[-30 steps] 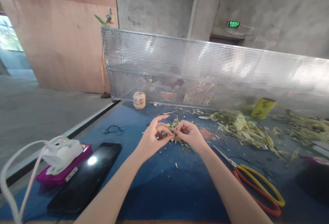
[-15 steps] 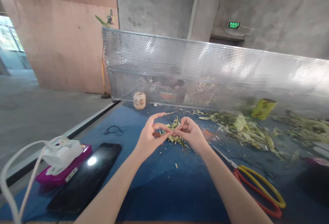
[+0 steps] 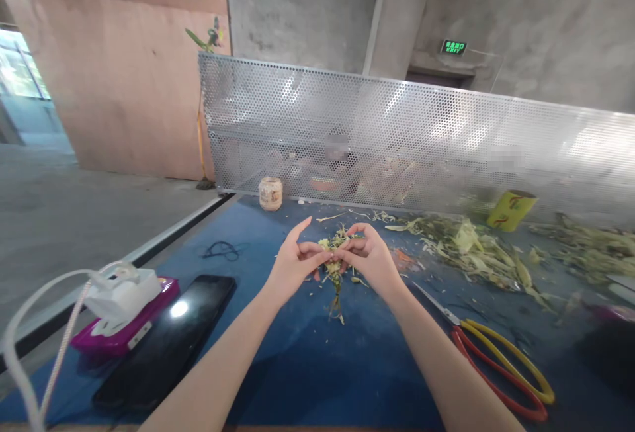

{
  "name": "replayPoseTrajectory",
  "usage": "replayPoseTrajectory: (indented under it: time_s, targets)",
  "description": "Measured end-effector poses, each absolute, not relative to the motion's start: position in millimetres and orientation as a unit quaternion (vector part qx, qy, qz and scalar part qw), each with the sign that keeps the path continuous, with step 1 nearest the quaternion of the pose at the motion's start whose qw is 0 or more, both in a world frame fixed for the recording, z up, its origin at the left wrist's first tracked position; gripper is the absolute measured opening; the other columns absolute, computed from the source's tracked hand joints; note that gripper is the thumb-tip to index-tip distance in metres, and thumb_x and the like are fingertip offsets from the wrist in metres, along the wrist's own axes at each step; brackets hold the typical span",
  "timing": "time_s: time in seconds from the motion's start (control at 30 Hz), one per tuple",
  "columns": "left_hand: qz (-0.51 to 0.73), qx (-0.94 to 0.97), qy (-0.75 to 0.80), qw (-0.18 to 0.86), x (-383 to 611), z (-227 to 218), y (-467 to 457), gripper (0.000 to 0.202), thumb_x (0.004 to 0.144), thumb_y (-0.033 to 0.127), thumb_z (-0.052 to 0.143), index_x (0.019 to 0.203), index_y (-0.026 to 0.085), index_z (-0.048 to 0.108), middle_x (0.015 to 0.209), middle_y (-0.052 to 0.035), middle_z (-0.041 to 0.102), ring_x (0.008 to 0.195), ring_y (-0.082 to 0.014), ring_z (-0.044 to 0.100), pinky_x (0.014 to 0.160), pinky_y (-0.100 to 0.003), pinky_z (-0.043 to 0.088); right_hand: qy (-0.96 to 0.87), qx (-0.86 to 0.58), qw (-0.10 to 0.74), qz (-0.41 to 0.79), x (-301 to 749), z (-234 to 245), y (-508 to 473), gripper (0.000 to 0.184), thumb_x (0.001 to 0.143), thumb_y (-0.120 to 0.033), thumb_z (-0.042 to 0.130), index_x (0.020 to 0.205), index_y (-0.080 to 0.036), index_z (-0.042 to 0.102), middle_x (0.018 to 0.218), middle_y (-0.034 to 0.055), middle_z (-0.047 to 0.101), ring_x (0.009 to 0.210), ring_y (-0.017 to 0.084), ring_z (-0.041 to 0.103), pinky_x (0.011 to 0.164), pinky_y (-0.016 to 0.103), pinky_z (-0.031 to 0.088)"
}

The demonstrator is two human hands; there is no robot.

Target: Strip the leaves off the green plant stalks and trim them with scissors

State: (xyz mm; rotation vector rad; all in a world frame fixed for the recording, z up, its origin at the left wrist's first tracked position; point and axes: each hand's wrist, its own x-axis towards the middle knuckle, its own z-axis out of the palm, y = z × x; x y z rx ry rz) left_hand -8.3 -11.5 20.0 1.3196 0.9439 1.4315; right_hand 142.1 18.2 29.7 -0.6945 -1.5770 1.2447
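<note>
My left hand [image 3: 294,261] and my right hand [image 3: 370,253] meet over the middle of the blue table. Thumb and fingers of each are pinched together, the fingertips almost touching. Between them is a small yellow-green plant bunch [image 3: 337,276], its thin stems trailing down toward me. The fingers cover part of the bunch, and the exact grip point is hidden. My left index finger stays raised, away from the pinch. Green plant scraps [image 3: 342,237] lie just behind the fingertips. Right of my right forearm rest scissors [image 3: 459,326] with one red and one yellow handle.
A ball of twine [image 3: 270,194] stands by the perforated metal screen [image 3: 307,108]. On the left lie a phone [image 3: 169,346], a purple power strip [image 3: 163,300] with a white charger, and a dark cord [image 3: 221,250]. Leaf piles [image 3: 476,257] and a yellow-green tube [image 3: 513,210] are at right.
The plant bunch now shows below my fingertips with its stems toward me. My left fingers have shifted slightly and come away from a pale strand, which lies behind them on the table.
</note>
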Motion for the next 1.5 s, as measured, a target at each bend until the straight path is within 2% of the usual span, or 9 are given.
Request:
replayPoseTrajectory:
  time_s: [0.23,0.43,0.63,0.73,0.87,1.07,1.23,1.4,1.5]
  targets:
    - [0.583,0.534,0.387,0.474,-10,20,-9,0.075,0.06,0.025,0.07,0.123,0.016,0.029,0.061,0.0035,0.059,0.047,-0.0092,0.051,0.046,-0.024,0.046,-0.667,-0.307,0.471,0.489,144,27,18,0.04,0.062,-0.026,0.066,0.085,-0.022,0.035,0.061,-0.0049,0.059,0.057,0.015,0.062,0.047,0.026,0.053]
    - [0.565,0.56,0.405,0.45,-13,16,-5,0.067,0.063,0.028,0.068,0.119,0.016,0.031,0.062,0.0041,0.059,0.039,-0.0062,0.046,0.041,-0.021,0.04,-0.739,-0.35,0.429,0.383,149,26,17,0.024,0.069,-0.025,0.059,0.085,-0.023,0.041,0.069,-0.0045,0.06,0.052,0.012,0.062,0.05,0.023,0.052]
    - [0.562,0.547,0.415,0.461,-14,17,-5,0.067,0.065,0.03,0.066,0.12,0.017,0.031,0.066,0.0016,0.058,0.055,-0.0116,0.054,0.042,-0.021,0.042,-0.749,-0.342,0.423,0.378,150,27,15,0.022,0.071,-0.025,0.057,0.085,-0.023,0.041,0.071,-0.0042,0.058,0.059,0.011,0.062,0.056,0.023,0.053]
    - [0.561,0.553,0.416,0.455,-14,19,-5,0.065,0.065,0.031,0.065,0.119,0.017,0.032,0.067,0.0013,0.059,0.052,-0.011,0.053,0.043,-0.022,0.043,-0.765,-0.342,0.407,0.364,151,27,16,0.021,0.073,-0.024,0.054,0.088,-0.024,0.04,0.073,-0.0041,0.058,0.059,0.01,0.061,0.059,0.023,0.052]
    - [0.564,0.572,0.416,0.427,-14,19,-5,0.063,0.066,0.032,0.064,0.119,0.018,0.032,0.068,0.0014,0.059,0.047,-0.0091,0.05,0.041,-0.021,0.041,-0.817,-0.361,0.368,0.26,153,27,17,0.019,0.076,-0.023,0.051,0.092,-0.024,0.041,0.077,-0.0024,0.06,0.062,0.01,0.06,0.063,0.025,0.048]
    - [0.554,0.612,0.404,0.395,-13,19,-8,0.057,0.07,0.031,0.061,0.118,0.019,0.033,0.07,0.0005,0.059,0.047,-0.0084,0.049,0.042,-0.02,0.042,-0.873,-0.373,0.303,0.075,152,28,14,0.013,0.08,-0.017,0.045,0.092,-0.022,0.045,0.083,0.0027,0.06,0.078,0.015,0.058,0.066,0.027,0.043]
    - [0.532,0.652,0.41,0.352,-10,18,-10,0.053,0.071,0.027,0.058,0.118,0.02,0.035,0.071,-0.0007,0.06,0.051,-0.0096,0.051,0.044,-0.02,0.042,-0.875,-0.403,0.268,0.011,147,31,9,0.011,0.08,-0.013,0.044,0.09,-0.018,0.046,0.081,0.0055,0.059,0.073,0.016,0.055,0.06,0.025,0.041]
    - [0.544,0.65,0.417,0.328,-9,19,-13,0.053,0.071,0.026,0.059,0.117,0.021,0.035,0.07,0.0002,0.06,0.053,-0.0094,0.052,0.047,-0.02,0.043,-0.861,-0.407,0.303,-0.046,143,25,9,0.018,0.077,-0.009,0.045,0.093,-0.017,0.046,0.078,0.0057,0.058,0.077,0.018,0.056,0.059,0.024,0.041]
    - [0.564,0.624,0.407,0.356,-6,22,-15,0.055,0.069,0.028,0.061,0.115,0.021,0.032,0.07,0.0014,0.058,0.05,-0.0088,0.052,0.047,-0.021,0.044,-0.848,-0.376,0.356,-0.115,142,19,10,0.012,0.079,-0.012,0.044,0.089,-0.017,0.047,0.078,0.0065,0.058,0.078,0.018,0.055,0.056,0.023,0.041]
